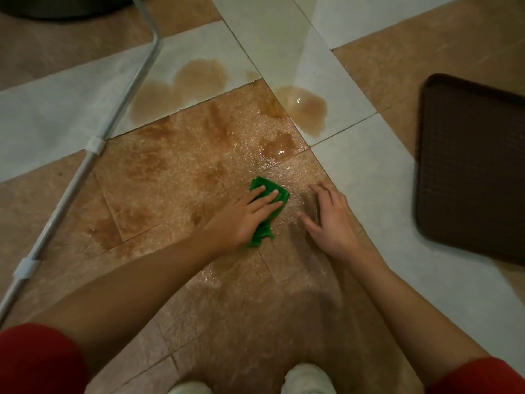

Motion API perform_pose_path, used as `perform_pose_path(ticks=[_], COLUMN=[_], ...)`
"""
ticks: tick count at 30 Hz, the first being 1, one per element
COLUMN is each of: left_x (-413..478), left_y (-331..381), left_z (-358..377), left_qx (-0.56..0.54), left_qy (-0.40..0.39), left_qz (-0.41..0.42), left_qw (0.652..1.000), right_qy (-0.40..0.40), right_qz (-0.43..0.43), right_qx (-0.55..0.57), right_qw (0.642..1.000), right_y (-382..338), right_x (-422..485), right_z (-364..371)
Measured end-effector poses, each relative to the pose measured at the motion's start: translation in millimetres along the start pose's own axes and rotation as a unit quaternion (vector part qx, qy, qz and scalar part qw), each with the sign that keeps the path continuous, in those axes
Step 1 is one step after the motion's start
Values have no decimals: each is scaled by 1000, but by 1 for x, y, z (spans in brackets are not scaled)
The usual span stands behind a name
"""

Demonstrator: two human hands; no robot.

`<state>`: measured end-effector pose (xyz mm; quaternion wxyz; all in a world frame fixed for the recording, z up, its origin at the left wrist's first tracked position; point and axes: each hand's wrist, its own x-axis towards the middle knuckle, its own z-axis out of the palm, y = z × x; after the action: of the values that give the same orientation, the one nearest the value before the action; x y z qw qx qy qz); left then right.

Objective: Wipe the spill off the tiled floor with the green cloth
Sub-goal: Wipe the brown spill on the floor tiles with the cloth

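Job looks barely begun, by my read; most of the spill is left; thin brown puddles sit on the pale glossy tiles past the brown tile's far edge, w/ smears & wet sheen over the rough-textured brown tile of the tiled floor; green cloth, soft & crumpled, lies by that tile's near-right corner under the left hand, fingers flat, pressing, not clutching; right hand splayed flat on the floor just beside, holding nothing.
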<state>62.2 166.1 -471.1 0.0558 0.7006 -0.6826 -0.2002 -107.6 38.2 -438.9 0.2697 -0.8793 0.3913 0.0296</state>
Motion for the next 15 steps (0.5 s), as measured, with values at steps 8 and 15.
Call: perform_pose_path(ticks=[8,15], left_x=[34,28], left_y=[-3,-1], left_z=[-18,-3], left_qx=[-4,8], left_qy=[13,-26], left_qz=[-99,38], left_qw=[995,999], right_qy=[-13,-21], right_qz=[-15,-10], right_qx=[-31,-53], right_qw=[999,998], right_y=[7,16], right_x=[-2,-2], right_z=[-1,-7])
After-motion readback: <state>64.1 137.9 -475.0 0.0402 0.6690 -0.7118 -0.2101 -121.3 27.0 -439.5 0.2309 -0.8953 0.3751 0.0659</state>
